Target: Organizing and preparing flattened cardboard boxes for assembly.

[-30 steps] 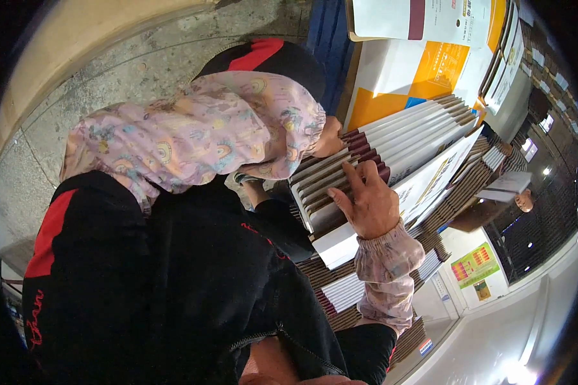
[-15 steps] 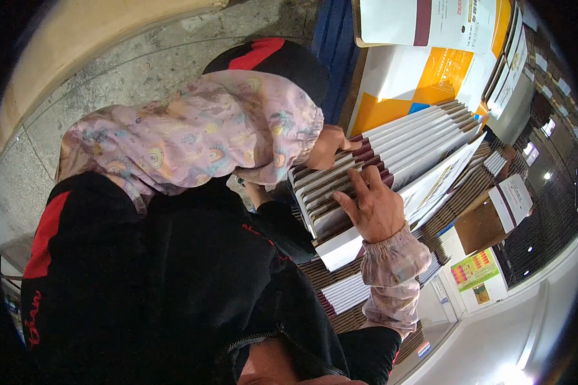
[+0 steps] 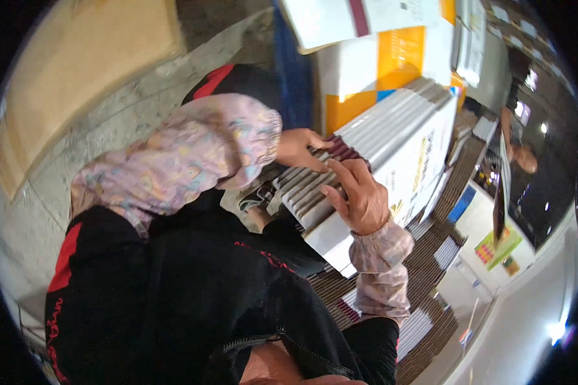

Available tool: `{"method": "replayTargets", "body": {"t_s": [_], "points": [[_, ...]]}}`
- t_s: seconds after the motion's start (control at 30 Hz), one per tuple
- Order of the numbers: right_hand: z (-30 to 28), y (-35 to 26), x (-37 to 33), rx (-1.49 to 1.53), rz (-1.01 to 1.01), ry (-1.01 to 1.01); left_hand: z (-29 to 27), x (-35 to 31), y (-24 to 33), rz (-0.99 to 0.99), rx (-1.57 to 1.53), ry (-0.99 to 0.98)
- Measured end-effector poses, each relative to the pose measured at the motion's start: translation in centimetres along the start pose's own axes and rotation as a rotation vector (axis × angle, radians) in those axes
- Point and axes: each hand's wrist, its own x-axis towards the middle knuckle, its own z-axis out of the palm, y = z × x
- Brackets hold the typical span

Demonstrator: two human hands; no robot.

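Note:
A thick stack of flattened cartons (image 3: pixel 392 138), white with maroon bands and brown cut edges, leans at a slant in front of me. At its near left side my left hand (image 3: pixel 302 149) has its fingers bent around the carton edges. My right hand (image 3: pixel 361 197) lies over the same edges close by, thumb and fingers curled against them, wrist toward the lower right. The undersides of the fingers are partly hidden. Both forearms wear pale pink patterned sleeves.
Beyond the stack stands a white and orange box (image 3: pixel 350 70) with a blue patch. More bundled cartons (image 3: pixel 424 253) lie at the right and below. A large tan cardboard piece (image 3: pixel 96 70) lies at upper left. At far right another person (image 3: pixel 523 157) is beside an upright panel.
The view has shifted, and the stack sits further left in it. My hands remain at the edges, which look closer together. The other person has come into sight at the right.

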Motion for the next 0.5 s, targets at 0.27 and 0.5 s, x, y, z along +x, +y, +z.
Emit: {"method": "replayTargets", "body": {"t_s": [0.27, 0.5], "points": [[9.1, 6.5, -21.0, -0.098, 0.792, 0.811, -0.5, -0.4, 2.6, -0.061, -0.058, 0.011], [27.6, 11.5, -45.0, 0.441, 1.561, 0.847, 3.5, -2.5, 6.7, 0.146, 0.449, 0.179]]}}
